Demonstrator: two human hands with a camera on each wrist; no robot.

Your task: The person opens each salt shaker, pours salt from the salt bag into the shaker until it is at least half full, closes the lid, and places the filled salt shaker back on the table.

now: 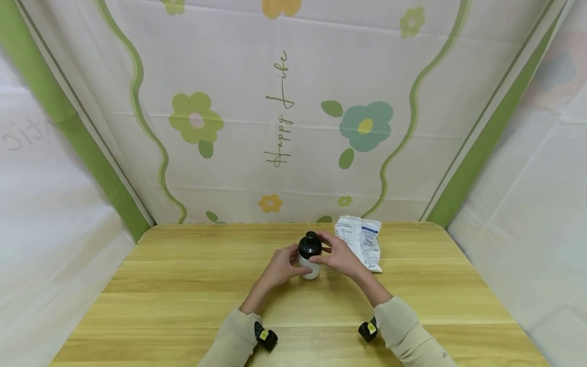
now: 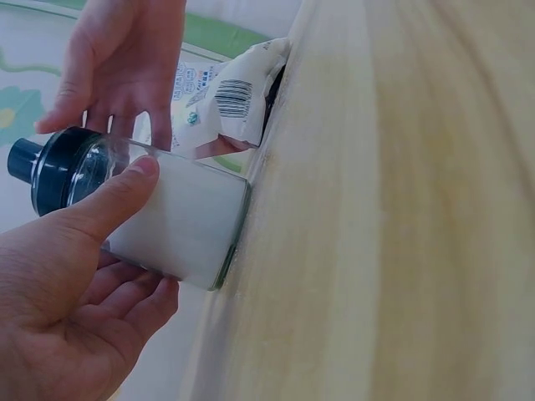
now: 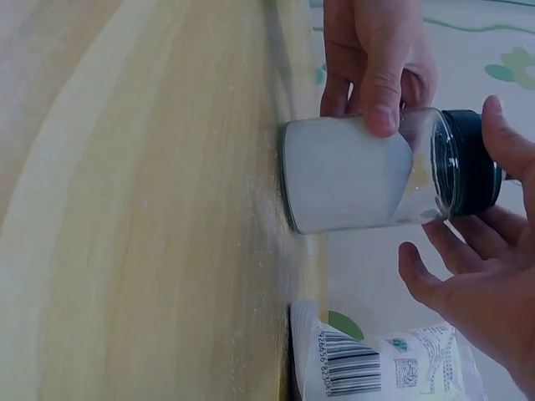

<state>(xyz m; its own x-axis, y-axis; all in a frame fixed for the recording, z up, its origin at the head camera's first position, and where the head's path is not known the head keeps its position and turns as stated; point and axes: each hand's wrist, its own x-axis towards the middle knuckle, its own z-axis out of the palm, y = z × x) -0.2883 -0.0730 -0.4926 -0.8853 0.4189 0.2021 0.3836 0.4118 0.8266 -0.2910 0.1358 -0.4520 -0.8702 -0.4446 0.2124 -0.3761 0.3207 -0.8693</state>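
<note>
A clear glass jar point(image 3: 343, 175) of white powder stands upright on the table, its powder sloping higher on one side. On top sits a black lid point(image 1: 309, 247) with a short raised spout or knob. My left hand point(image 1: 279, 267) grips the glass body, thumb across the near side and fingers curled behind. Up at the lid, my right hand point(image 1: 341, 257) holds it with the thumb on one side and fingers on the other. Its lower fingers point(image 3: 422, 276) spread away from the glass in the right wrist view.
Behind my right hand, a white printed bag point(image 1: 370, 239) with a barcode lies near the table's back edge. Fine white specks point(image 3: 251, 180) dot the wooden table point(image 1: 206, 285) beside the jar. Printed fabric point(image 1: 238, 168) walls in the back and both sides.
</note>
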